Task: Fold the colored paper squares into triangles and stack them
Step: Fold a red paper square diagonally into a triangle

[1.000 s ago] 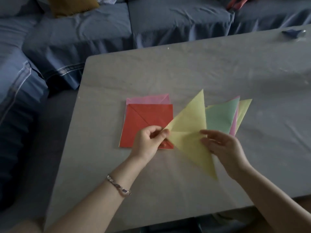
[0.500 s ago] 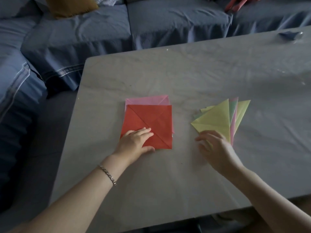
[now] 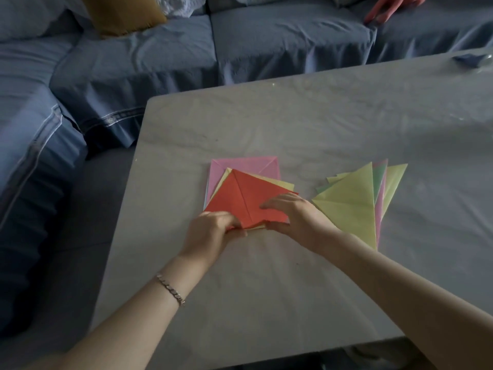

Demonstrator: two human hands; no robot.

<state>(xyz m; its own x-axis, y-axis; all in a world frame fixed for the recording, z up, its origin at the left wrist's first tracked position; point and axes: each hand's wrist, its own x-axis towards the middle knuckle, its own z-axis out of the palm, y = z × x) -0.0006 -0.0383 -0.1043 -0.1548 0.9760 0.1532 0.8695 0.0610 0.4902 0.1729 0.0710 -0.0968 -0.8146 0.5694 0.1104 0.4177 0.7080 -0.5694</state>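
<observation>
So the red paper square (image 3: 245, 198) sits skewed on top of the flat stack (image 3: 221, 169) of pink and yellow sheets, mid-table (image 3: 293, 129). The left hand (image 3: 210, 231) is pinching its near corner, fingers curled tight around the edge. The right hand (image 3: 296, 214) lies half open, fingertips pressing the red sheet's right side. Half a second back the red one lay square with the pile and the right hand was over at the folded triangles (image 3: 352, 204). That fan now lies untouched just to the right.
</observation>
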